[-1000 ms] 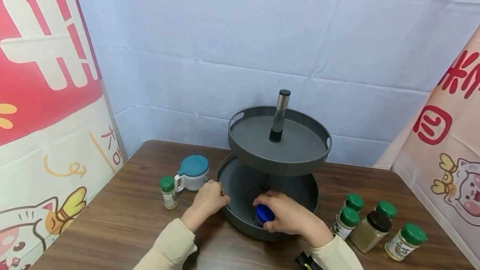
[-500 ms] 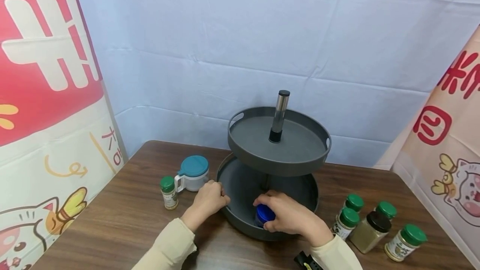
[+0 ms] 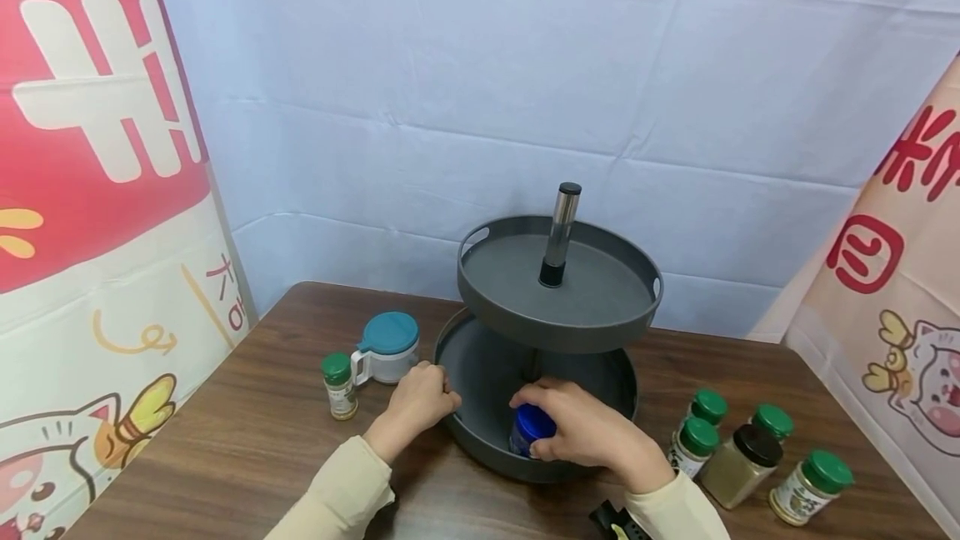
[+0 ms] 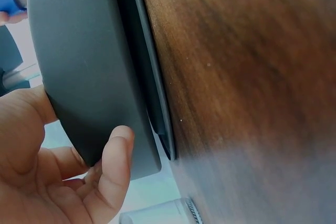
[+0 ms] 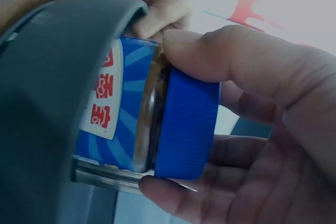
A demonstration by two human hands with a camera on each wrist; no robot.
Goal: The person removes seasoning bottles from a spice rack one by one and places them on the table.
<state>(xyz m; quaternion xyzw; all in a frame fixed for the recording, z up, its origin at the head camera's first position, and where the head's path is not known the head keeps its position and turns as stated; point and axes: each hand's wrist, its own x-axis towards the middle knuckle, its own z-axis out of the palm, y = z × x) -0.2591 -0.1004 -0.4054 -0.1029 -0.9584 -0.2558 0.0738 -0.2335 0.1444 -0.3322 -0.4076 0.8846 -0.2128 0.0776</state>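
Observation:
A dark grey two-tier round rack (image 3: 558, 332) stands on the table. My left hand (image 3: 416, 402) grips the left rim of its lower tray (image 3: 480, 448); in the left wrist view, thumb and fingers of the left hand (image 4: 68, 166) lie on either side of the tray wall (image 4: 86, 61). Inside the lower tray near the front is a jar (image 3: 522, 440) with a blue screw lid. My right hand (image 3: 585, 432) holds it by the lid; the right wrist view shows the jar's blue label (image 5: 131, 103) with red characters, partly behind the tray wall.
Several spice bottles with green lids (image 3: 813, 486) and a black-lidded bottle (image 3: 738, 465) stand right. Left are a green-lidded spice bottle (image 3: 340, 390) and a teal-lidded seasoning pot (image 3: 388, 348). The upper tray (image 3: 517, 282) overhangs the lower one.
The right hand and the blue-lidded jar have shifted very slightly to the right, and a little more of the lid shows. The left hand stays on the tray rim.

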